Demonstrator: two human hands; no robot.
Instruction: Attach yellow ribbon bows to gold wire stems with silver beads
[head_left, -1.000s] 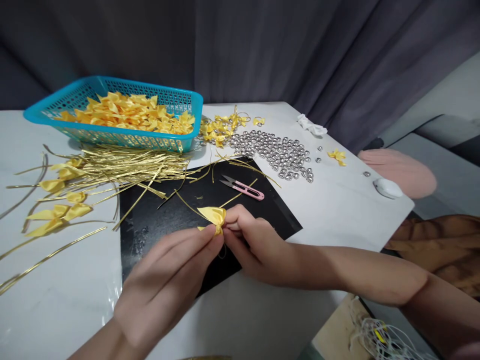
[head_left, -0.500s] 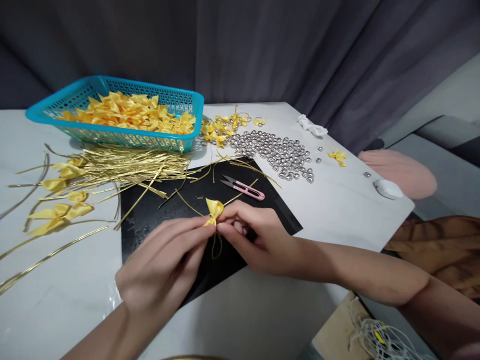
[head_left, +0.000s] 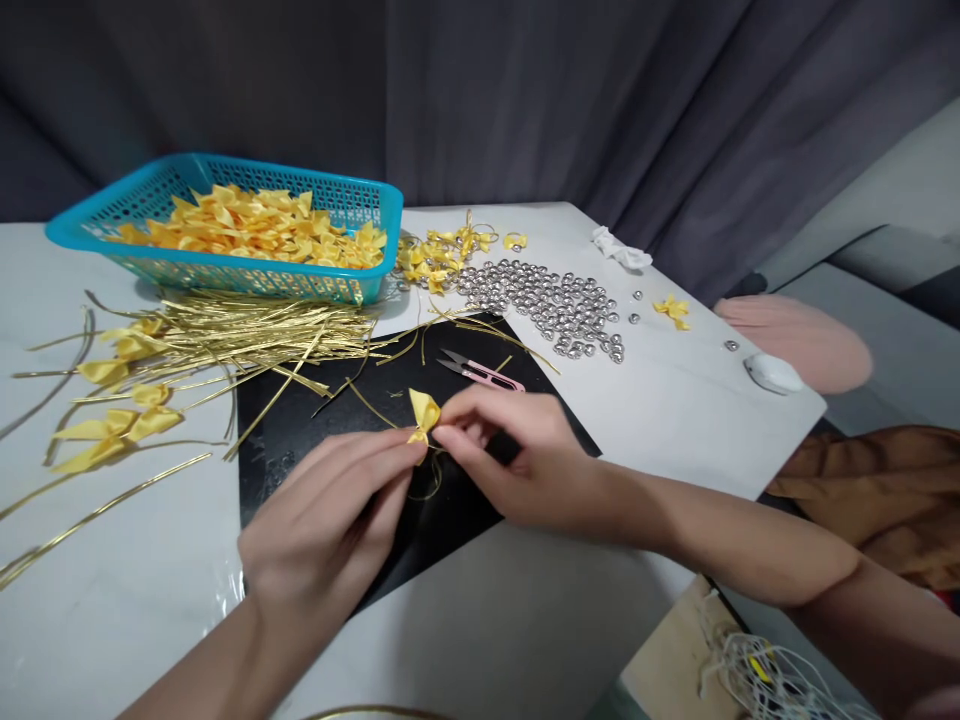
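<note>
While the left hand (head_left: 322,510) pinches a yellow bow (head_left: 424,408) above the black mat (head_left: 457,510), the right hand (head_left: 532,440) meets it.
The left fingers close on the bow; the right thumb and forefinger nearly meet, though whether they grip anything is hard to tell. White table (head_left: 480,630) stretches between the forearms, its right edge slanting beyond the silver beads (head_left: 574,310). Pink snips (head_left: 487,375) lie just past the right hand; gold ties (head_left: 255,330) and a blue basket (head_left: 225,256) crowd the far left.

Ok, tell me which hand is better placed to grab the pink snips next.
Probably the right hand: it is closest to the pink snips, while the left hand pinches the yellow bow farther from them.
</note>
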